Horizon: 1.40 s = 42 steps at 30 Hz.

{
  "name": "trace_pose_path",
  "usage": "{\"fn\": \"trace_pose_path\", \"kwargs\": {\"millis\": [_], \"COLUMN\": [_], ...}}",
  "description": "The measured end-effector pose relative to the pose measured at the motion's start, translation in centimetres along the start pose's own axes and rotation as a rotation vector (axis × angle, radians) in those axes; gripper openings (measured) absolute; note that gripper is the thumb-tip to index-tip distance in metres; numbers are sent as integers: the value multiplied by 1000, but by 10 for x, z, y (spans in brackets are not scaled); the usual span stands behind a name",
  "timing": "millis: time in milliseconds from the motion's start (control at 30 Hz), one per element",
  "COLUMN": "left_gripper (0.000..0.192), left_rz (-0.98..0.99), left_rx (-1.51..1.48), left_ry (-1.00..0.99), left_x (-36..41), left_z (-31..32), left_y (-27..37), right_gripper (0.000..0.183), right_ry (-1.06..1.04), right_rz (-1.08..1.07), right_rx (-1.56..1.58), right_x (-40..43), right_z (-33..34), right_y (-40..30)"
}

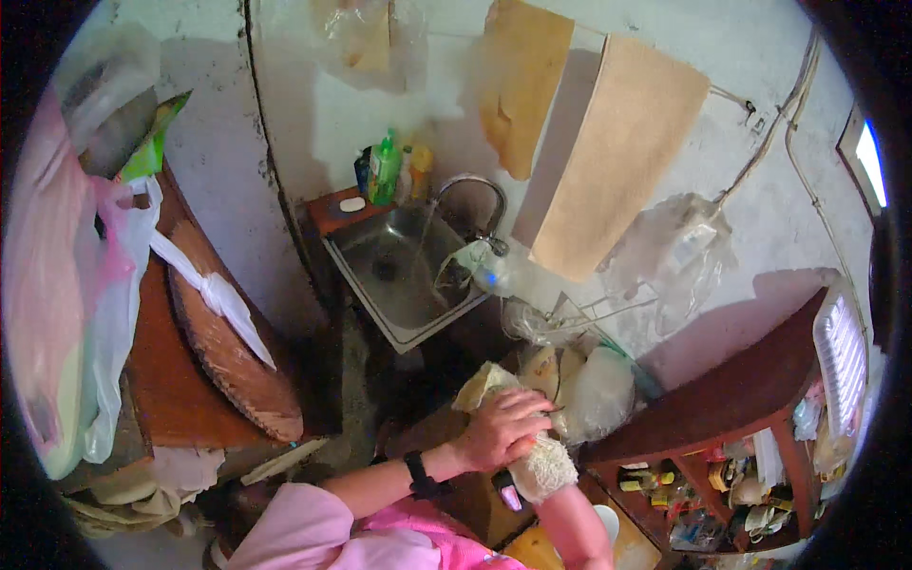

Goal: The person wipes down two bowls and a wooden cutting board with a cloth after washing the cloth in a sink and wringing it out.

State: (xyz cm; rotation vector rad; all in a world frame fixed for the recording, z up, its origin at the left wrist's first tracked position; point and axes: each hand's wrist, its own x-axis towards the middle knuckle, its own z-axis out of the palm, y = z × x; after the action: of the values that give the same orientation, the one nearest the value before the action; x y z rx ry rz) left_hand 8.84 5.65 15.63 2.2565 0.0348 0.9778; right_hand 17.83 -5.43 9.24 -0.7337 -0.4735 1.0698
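Observation:
My left hand (507,426), with a black watch band (419,474) at the wrist, closes over a pale, rough-textured cloth (547,469). The cloth wraps around the end of my right forearm. A cream-coloured flap of cloth (486,382) sticks out past my left fingers. My right hand is hidden beneath the cloth and my left hand, so its fingers cannot be made out. Below my hands, a dark object with a pink face (510,497) lies beside the right wrist. A white bowl (608,522) is partly covered by the right forearm.
A steel sink (388,313) with a curved tap (474,178) stands ahead. A green pump bottle (385,167) and white soap (352,204) sit at its corner. Plastic bags (597,392) are beyond my hands. A round wooden board (228,356) leans left; a cluttered wooden shelf (719,410) stands right.

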Motion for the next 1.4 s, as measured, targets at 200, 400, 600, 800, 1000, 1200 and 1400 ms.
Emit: {"fn": "trace_pose_path", "kwargs": {"millis": [200,400,600,800,1000,1200,1400], "left_gripper": [35,43,47,49,35,25,26], "left_rz": [-42,-362,-432,-529,-754,-768,-831], "left_rx": [-131,-2167,-2123,-1849,-919,-756,-524], "left_ry": [-58,331,88,-23,148,220,250], "left_x": [4,40,4,-27,-70,-81,-100], "left_z": [-33,-50,-26,-63,-123,-137,-153], "left_y": [-16,-30,-43,-32,-27,-28,-57], "right_gripper": [47,50,38,42,49,53,61], "right_ry": [-256,-108,-36,-52,66,-344,-472], "right_rz": [0,159,7,418,-164,-808,-1167], "right_rx": [-968,-721,-787,586,173,132,-713], "right_x": [14,19,24,71,141,197,259], "right_z": [35,85,7,49,186,281,318], "right_y": [-32,0,35,10,-98,-150,-167]}}
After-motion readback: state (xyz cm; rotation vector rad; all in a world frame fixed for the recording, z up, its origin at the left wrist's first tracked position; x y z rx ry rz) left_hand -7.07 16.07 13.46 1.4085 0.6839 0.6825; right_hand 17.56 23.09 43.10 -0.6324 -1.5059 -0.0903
